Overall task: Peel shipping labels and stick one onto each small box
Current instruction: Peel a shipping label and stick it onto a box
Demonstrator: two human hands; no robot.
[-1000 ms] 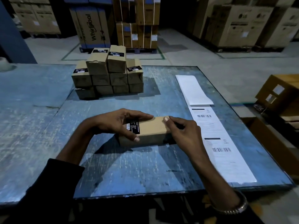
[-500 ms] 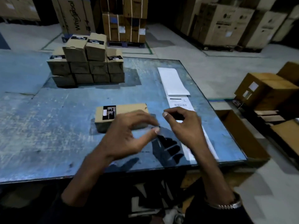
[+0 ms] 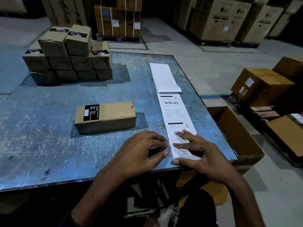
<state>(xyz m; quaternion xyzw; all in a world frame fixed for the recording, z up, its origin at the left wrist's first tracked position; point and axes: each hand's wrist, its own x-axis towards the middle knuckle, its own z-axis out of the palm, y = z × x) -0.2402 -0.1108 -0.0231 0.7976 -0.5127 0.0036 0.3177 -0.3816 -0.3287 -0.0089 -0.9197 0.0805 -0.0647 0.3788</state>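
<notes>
My right hand (image 3: 203, 154) lies spread with straight fingers on the near end of the label strip (image 3: 176, 115) at the worktop's (image 3: 41, 128) right edge. My left hand (image 3: 139, 153), loosely curled and holding nothing, touches the strip's left edge. The small box (image 3: 105, 117) lies left and farther off.

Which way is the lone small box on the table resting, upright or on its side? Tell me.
On its side. The small box lies lengthwise on the table, its long face up, black label on top, apart from both hands.

The right hand (image 3: 203, 154) hides the nearest label's (image 3: 180, 136) lower print (seemingly unpeeled).
</notes>
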